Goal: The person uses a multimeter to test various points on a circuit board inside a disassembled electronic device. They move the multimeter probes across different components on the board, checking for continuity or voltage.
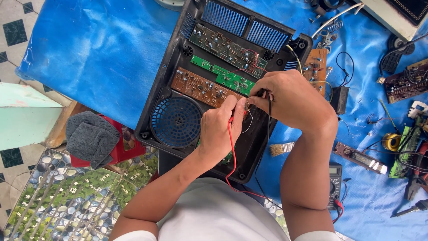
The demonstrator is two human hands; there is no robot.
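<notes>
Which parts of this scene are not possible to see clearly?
Head view:
- Probe tips: hidden under left hand and right hand.
- Brown circuit board: right end covered by the hands.
- Multimeter: partly behind the right forearm.
- Soldering iron: cut off by the right edge.

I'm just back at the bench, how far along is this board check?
Done: black casing lies open, boards exposed. In hand: left hand holds the red probe, right hand the black probe, both on the brown board. Left: casing not closed; loose boards lie around.
</notes>
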